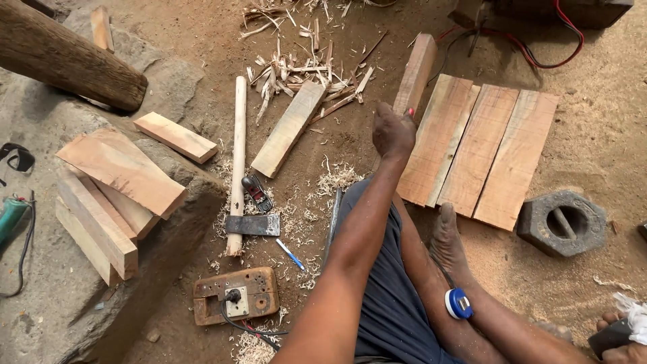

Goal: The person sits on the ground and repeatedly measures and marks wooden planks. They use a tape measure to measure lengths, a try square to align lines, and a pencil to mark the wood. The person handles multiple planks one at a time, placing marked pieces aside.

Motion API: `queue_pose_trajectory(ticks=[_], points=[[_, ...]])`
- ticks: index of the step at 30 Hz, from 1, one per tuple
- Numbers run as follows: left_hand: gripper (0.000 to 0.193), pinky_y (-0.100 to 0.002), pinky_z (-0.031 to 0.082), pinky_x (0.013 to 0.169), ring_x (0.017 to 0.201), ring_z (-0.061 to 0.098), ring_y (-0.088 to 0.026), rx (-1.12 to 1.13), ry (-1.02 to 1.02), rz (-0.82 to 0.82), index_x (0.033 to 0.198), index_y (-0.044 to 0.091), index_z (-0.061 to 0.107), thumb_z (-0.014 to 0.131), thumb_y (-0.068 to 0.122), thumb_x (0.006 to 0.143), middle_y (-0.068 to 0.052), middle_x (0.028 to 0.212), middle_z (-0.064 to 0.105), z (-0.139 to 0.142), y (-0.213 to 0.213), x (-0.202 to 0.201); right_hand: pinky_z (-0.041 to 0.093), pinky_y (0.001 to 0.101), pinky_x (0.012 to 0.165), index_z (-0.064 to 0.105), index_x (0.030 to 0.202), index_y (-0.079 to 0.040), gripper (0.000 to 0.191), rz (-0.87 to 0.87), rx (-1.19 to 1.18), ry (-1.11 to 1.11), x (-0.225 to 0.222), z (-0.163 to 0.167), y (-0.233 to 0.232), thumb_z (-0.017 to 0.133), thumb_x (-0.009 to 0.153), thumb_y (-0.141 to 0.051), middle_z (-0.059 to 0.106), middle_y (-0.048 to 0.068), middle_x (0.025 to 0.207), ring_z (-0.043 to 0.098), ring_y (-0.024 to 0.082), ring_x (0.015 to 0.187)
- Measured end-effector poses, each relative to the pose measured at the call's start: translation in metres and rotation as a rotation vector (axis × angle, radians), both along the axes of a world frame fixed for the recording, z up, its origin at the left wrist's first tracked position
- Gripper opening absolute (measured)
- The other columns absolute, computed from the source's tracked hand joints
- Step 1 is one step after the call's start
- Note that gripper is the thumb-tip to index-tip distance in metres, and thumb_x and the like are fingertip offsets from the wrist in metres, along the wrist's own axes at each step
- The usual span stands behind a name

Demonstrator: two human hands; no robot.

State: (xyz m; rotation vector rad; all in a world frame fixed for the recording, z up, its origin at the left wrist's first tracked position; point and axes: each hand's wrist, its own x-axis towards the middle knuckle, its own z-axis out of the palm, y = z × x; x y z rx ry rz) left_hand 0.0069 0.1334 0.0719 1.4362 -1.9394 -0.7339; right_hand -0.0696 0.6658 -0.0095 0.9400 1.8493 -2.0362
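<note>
My left hand point(393, 131) reaches forward with its fingers closed on a small red object point(411, 113), of which only the tip shows. It hovers at the left edge of three planks point(480, 152) laid side by side on the ground, just below a narrow wooden bar point(416, 71). At the bottom right corner, only partly in view, my right hand point(623, 344) grips a dark object point(606, 338) beside a bit of white cloth point(633, 315). A blue tape measure point(459, 303) rests against my leg.
An axe with a pale handle point(237, 162) and a small hand plane point(257, 192) lie left of my arm, with a blue pen point(290, 254) and a socket box point(236, 294). Stacked wood blocks point(111, 195) sit on a rock at left. A heavy iron weight point(563, 222) is at right.
</note>
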Motion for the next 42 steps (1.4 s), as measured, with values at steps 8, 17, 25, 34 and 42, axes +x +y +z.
queue_pose_trajectory(ticks=[8,17,25,34,42], points=[[0.061,-0.039,0.068,0.067,0.084,0.075,-0.033,0.746,0.609,-0.343,0.117,-0.012,0.05,0.084,0.019,0.076,-0.025,0.103,0.065,0.025,0.112,-0.043,0.059,0.0447,0.061,0.059,0.114,-0.004,0.015,-0.012,-0.04,0.043,-0.002,-0.004,0.027,0.066,0.101,-0.003,0.068,0.011,0.088,0.07,0.025,0.069],[0.052,-0.038,0.056,0.069,0.087,0.076,-0.028,0.579,-0.527,-0.86,0.091,0.001,0.076,0.077,0.053,0.083,-0.018,0.094,0.079,-0.025,0.233,-0.068,0.058,0.0457,0.061,0.061,0.114,0.002,0.017,-0.008,-0.118,0.132,-0.002,0.006,0.041,0.07,0.099,0.002,0.069,0.013,0.092,0.07,0.027,0.072],[0.117,-0.058,0.05,0.099,0.142,0.031,-0.051,0.042,-0.78,-0.497,0.156,0.012,0.022,0.084,0.061,0.07,-0.029,0.158,0.021,-0.014,0.108,-0.054,0.058,0.0407,0.056,0.065,0.109,0.001,0.014,-0.011,-0.125,0.129,0.003,0.032,0.028,0.073,0.099,-0.003,0.069,0.012,0.087,0.07,0.026,0.07],[0.111,-0.044,0.055,0.102,0.125,0.055,-0.035,0.226,-0.285,-0.227,0.16,0.024,0.026,0.091,0.023,0.069,-0.017,0.136,0.047,-0.028,-0.023,-0.012,0.058,0.0404,0.058,0.064,0.112,-0.002,0.012,0.028,-0.049,0.115,0.008,0.041,0.011,0.071,0.102,-0.004,0.071,0.013,0.092,0.07,0.025,0.071],[0.072,-0.043,0.051,0.101,0.128,0.046,-0.033,0.277,-0.482,-0.296,0.14,0.026,0.055,0.087,0.034,0.076,-0.015,0.145,0.034,-0.04,-0.025,0.008,0.058,0.0401,0.061,0.067,0.113,-0.008,0.011,0.063,0.0,0.032,0.006,0.026,0.006,0.069,0.104,-0.012,0.07,0.009,0.09,0.069,0.025,0.072]])
